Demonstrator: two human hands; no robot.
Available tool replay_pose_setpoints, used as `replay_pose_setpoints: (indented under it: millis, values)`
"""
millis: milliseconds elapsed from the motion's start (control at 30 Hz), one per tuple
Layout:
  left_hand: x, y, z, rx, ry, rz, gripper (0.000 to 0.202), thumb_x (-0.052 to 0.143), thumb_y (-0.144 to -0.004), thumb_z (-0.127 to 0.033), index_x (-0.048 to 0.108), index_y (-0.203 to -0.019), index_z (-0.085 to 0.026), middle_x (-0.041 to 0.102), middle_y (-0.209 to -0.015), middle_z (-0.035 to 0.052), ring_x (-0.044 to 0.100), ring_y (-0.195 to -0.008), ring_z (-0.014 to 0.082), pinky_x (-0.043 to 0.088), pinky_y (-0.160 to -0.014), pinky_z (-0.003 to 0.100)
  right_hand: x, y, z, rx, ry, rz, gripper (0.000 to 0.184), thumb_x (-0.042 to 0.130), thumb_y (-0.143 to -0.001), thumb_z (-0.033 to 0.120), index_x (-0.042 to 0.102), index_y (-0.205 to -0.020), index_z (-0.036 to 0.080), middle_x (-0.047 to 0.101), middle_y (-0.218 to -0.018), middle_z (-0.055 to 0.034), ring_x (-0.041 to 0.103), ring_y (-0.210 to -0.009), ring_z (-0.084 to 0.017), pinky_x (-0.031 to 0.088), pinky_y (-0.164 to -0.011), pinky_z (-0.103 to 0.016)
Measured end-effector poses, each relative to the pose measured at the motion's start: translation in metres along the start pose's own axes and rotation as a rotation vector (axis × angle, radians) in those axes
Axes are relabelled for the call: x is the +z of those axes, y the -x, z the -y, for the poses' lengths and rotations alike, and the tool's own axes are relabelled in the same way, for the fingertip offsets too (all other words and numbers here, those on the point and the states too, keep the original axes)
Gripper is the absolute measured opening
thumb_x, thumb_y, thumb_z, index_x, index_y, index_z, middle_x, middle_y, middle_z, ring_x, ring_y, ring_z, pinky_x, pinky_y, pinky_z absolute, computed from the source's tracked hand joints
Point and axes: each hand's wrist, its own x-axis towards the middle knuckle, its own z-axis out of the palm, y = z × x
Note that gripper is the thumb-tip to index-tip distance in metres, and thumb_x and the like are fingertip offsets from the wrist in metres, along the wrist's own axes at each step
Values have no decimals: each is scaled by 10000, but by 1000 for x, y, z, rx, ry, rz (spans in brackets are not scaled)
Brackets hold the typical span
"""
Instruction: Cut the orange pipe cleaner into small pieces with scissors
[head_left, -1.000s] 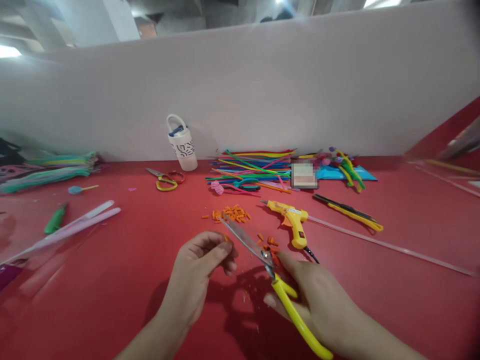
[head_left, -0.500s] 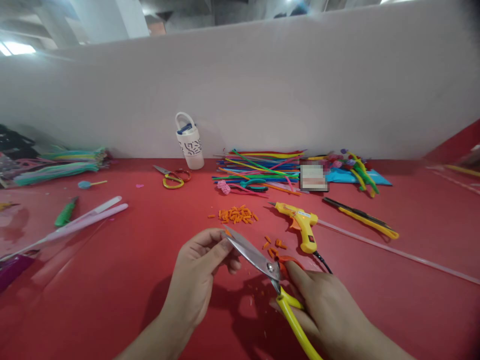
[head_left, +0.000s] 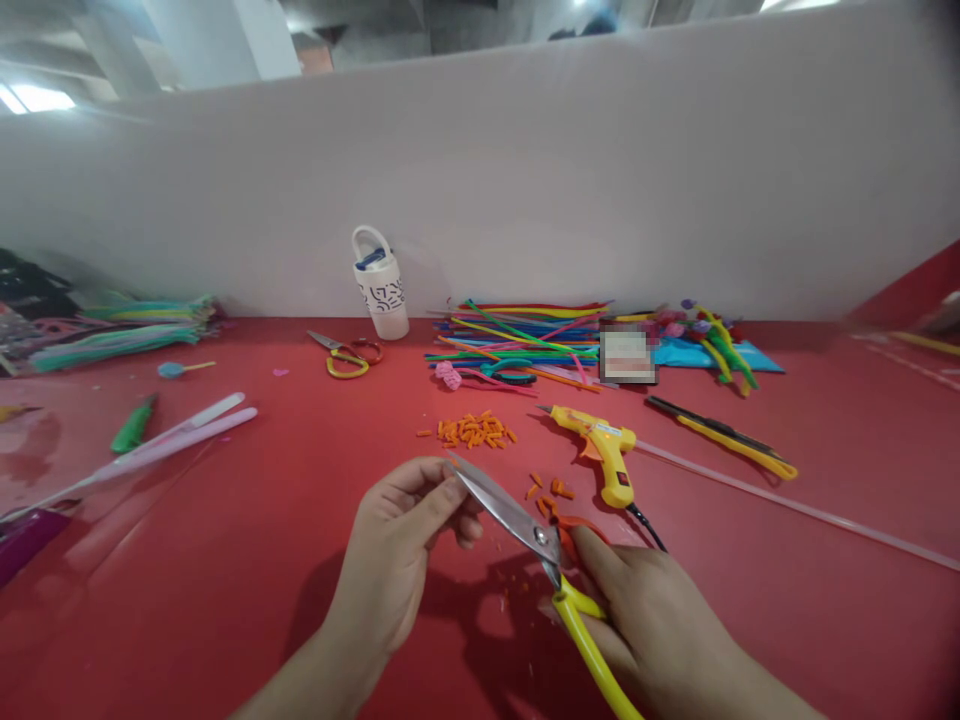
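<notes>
Hands (head_left: 390, 540) (head_left: 660, 610), two, one pair of scissors (head_left: 517, 515) held, one glue gun (head_left: 609, 448)

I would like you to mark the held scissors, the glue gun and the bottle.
Held scissors (head_left: 541, 536): head view, on the pivot screw.
Glue gun (head_left: 609, 442): head view, on the yellow body.
Bottle (head_left: 383, 296): head view, on the patterned side.

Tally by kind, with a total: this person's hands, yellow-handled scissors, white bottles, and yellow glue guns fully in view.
Hands: 2 (left hand, right hand)
Yellow-handled scissors: 2 (held scissors, other scissors)
White bottle: 1
Yellow glue gun: 1
Total: 6
</notes>
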Motion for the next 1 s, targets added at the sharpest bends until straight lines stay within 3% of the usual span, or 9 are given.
replay_pose_setpoints:
  millis: [400,700,833,1000]
  values:
    - [0,1,-2,-18,-20,-13,58,623,-685,-172,621,-637,-139,602,-555,-15,520,-467,61,423,-454,157,-4,-1,3,6,7,-42,290,333,-814,463,351,-641,230,510,-424,15,484,-359,-145,191,-387,-248]
    - [-3,-2,-1,-5,-38,-8,48,616,-691,-180,624,-663,-143,602,-554,-17,517,-467,60,413,-458,157,-1,-1,0,86,-94,28,295,414,-772,479,365,-627,227,480,-452,27,426,-372,-122,196,-395,-238]
    - [-2,-1,1,-50,-51,34,60,592,-711,-166,606,-659,-140,603,-557,-21,518,-458,53,406,-458,152,-7,-4,3,226,-355,81,320,445,-738,476,316,-577,231,385,-450,54,325,-385,-98,209,-393,-230]
    - [5,4,11,-255,-67,181,61,596,-702,-175,580,-662,-132,618,-567,1,533,-443,68,409,-452,168,-20,-10,9,379,-955,60,284,434,-746,467,411,-633,208,345,-460,73,317,-383,-74,282,-377,-203]
